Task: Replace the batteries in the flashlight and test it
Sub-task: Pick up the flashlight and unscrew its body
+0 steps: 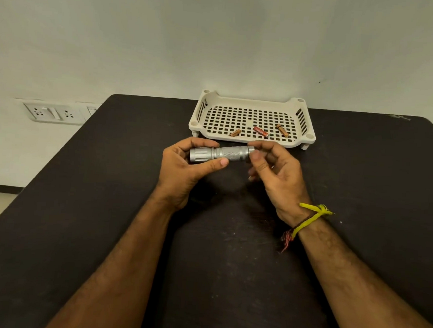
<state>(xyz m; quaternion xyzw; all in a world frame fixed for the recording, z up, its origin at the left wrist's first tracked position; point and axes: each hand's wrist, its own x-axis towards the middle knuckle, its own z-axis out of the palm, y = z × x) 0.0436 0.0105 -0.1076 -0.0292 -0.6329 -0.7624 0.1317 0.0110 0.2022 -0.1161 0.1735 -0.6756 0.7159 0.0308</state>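
A silver flashlight [226,154] lies level above the black table, head to the left. My left hand [185,167] grips its ribbed head, thumb across the body. My right hand [273,167] pinches the tail end between thumb and forefinger. Behind the hands, a cream perforated tray [249,140] holds three small batteries: a copper one [235,133] at front left, a red one [261,131] in the middle, another copper one [282,130] to the right.
The black table [106,207] runs to a pale wall at the back. A wall socket plate [53,113] sits off the table's left edge. A yellow thread band [308,220] circles my right wrist.
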